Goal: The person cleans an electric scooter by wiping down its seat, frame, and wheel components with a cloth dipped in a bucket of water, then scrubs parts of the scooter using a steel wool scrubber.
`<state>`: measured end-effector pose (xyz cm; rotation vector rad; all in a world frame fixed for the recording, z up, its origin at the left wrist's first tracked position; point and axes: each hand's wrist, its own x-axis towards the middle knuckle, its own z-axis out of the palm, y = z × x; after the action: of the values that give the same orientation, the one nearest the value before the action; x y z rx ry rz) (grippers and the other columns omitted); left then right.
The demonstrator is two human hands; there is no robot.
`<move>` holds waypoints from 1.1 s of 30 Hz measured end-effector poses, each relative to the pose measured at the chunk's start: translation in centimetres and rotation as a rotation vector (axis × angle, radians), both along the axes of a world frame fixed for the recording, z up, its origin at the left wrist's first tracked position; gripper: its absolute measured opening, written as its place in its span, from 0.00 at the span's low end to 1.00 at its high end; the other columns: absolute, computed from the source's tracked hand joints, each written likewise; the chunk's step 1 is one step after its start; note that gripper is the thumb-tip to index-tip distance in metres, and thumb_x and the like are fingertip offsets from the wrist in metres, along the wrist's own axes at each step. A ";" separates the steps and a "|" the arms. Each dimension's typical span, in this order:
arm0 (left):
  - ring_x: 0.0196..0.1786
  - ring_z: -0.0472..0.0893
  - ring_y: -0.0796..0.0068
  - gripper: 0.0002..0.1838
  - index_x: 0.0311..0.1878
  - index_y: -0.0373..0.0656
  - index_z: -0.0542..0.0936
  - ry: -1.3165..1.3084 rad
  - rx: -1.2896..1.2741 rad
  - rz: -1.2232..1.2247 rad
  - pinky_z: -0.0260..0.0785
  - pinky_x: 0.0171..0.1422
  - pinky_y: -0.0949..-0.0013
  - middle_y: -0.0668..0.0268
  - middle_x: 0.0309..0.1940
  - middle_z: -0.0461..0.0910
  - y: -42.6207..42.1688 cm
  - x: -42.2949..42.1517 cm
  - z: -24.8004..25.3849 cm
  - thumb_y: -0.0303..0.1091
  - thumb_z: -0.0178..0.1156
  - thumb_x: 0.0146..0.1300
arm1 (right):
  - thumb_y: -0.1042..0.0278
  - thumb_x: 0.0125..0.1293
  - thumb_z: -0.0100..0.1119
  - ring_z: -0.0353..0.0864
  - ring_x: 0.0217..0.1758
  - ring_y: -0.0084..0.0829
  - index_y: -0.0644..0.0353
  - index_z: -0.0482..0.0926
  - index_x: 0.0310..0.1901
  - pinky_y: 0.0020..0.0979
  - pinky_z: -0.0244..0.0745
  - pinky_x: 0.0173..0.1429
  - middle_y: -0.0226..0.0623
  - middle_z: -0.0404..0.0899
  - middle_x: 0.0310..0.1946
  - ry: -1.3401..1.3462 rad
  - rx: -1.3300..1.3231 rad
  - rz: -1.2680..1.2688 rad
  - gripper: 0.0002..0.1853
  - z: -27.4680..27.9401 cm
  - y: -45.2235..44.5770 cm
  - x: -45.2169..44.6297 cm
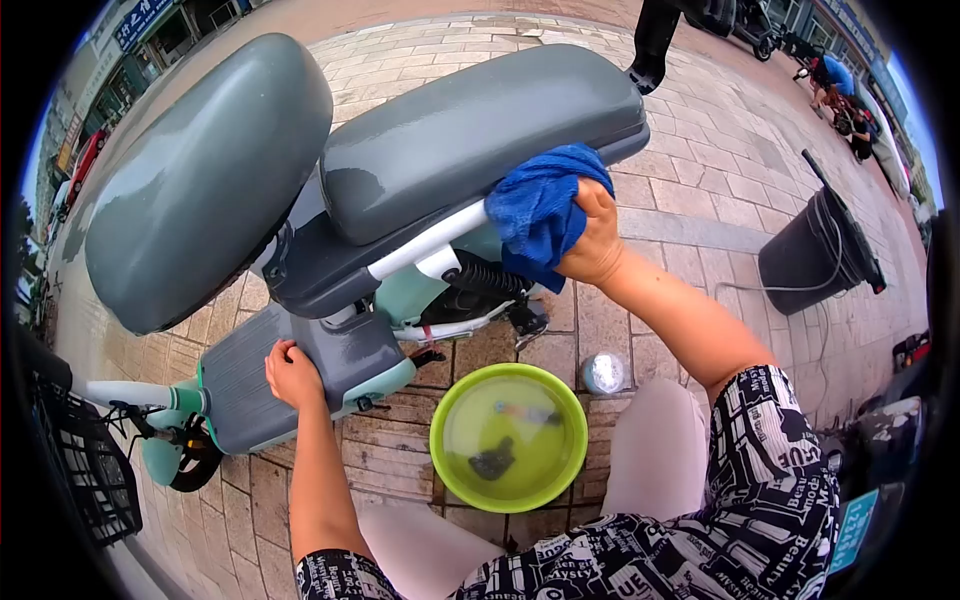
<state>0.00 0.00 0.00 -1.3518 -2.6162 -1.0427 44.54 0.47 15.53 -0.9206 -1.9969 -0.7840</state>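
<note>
A blue cloth is bunched in my right hand, pressed against the side of the scooter just below the rear grey seat. The white frame tube runs left from the cloth. My left hand is over the grey footboard, its fingers curled; what they hold, if anything, is hidden. The large front grey seat stands tilted at the upper left. Wet patches show on both seats.
A green basin of cloudy water with dark items stands between my knees, beside a clear container. A black bucket is at the right, a black basket at the left. People crouch far right.
</note>
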 end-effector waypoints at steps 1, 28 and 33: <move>0.64 0.71 0.65 0.13 0.43 0.52 0.83 0.000 -0.006 0.012 0.59 0.68 0.57 0.72 0.56 0.79 0.1 0.7 0.4 0.41 0.51 0.62 | 0.63 0.49 0.66 0.74 0.55 0.37 0.44 0.84 0.47 0.41 0.64 0.63 0.34 0.76 0.54 -0.016 -0.006 -0.071 0.20 0.7 -0.3 1.7; 0.61 0.74 0.66 0.12 0.39 0.51 0.83 0.064 0.023 0.025 0.63 0.64 0.60 0.74 0.53 0.80 0.1 -0.2 -0.5 0.39 0.50 0.62 | 0.49 0.56 0.65 0.71 0.65 0.40 0.47 0.78 0.57 0.43 0.66 0.66 0.34 0.71 0.63 -0.073 -0.053 0.197 0.27 4.4 1.9 -2.0; 0.59 0.75 0.66 0.11 0.40 0.51 0.82 0.061 0.016 0.019 0.65 0.62 0.59 0.74 0.51 0.81 -0.1 0.2 -0.3 0.38 0.51 0.61 | 0.53 0.60 0.55 0.67 0.68 0.37 0.53 0.78 0.53 0.40 0.63 0.69 0.42 0.71 0.63 -0.247 -0.126 0.481 0.21 3.9 3.0 -11.6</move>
<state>0.15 -0.14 -0.34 -1.3316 -2.5666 -1.0009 32.98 3.49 19.43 -0.3888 -2.3763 -0.5205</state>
